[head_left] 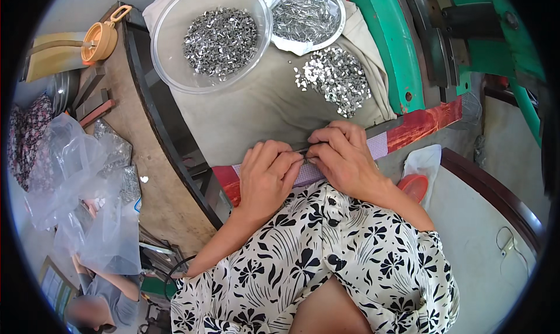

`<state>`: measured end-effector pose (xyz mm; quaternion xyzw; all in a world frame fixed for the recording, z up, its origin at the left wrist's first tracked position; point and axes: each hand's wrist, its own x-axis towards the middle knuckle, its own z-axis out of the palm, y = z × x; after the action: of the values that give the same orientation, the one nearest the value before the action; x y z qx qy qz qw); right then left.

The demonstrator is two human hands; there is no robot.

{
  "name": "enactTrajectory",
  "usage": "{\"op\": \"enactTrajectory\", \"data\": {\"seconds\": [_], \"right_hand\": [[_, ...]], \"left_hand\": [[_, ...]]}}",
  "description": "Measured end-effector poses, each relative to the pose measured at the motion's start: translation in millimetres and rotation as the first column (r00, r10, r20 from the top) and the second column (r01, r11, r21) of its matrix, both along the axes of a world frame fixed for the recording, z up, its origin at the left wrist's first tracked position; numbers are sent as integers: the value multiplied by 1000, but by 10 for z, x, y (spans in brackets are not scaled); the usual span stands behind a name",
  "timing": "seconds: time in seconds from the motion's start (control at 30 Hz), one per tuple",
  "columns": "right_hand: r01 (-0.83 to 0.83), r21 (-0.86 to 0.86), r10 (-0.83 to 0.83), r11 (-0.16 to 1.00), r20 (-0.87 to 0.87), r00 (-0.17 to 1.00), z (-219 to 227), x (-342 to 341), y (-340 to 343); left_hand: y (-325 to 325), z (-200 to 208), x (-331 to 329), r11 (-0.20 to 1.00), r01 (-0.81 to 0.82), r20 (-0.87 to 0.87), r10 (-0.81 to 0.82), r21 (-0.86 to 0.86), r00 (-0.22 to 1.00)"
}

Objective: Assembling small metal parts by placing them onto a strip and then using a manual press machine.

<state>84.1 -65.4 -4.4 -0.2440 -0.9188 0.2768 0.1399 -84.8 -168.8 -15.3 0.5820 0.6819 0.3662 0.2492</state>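
Observation:
My left hand (269,169) and my right hand (344,159) meet at the near edge of a cloth-covered bench, fingertips pinched close together. Between them is a tiny dark piece, too small to name. Beyond my hands, a loose pile of small shiny metal pieces (335,80) lies on the grey-beige cloth (256,121). A clear plastic bowl (166,71) with many small metal pieces stands at the far left. Beside it, a round dish (340,28) lined with white plastic holds thin metal pins.
A green machine frame (388,48) rises at the right. On the left a wooden table (157,200) carries clear plastic bags (70,159) and an orange-lidded container (102,41). A red round object (413,187) lies low at the right. Another person (102,305) is at the lower left.

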Motion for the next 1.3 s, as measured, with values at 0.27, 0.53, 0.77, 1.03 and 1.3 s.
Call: {"op": "enactTrajectory", "data": {"seconds": [0.27,0.53,0.77,1.03,1.3], "right_hand": [[68,39,-66,997,-66,996,-34,78,-31],[15,80,-11,997,-49,999,-19,7,-31],[-7,120,12,993,-39,999,-31,-11,-31],[149,191,-127,970,-123,984,32,-201,489],[83,306,-86,949,-2,996,-34,-470,735]], "left_hand": [[-66,10,12,1000,-7,20,7,-17,1000],[-77,1,18,999,-25,37,26,-39,999],[-77,9,-1,999,16,37,-14,-42,999],[-24,10,34,998,30,-39,-32,-51,999],[-14,18,40,998,16,-23,-17,-61,1000]]}}
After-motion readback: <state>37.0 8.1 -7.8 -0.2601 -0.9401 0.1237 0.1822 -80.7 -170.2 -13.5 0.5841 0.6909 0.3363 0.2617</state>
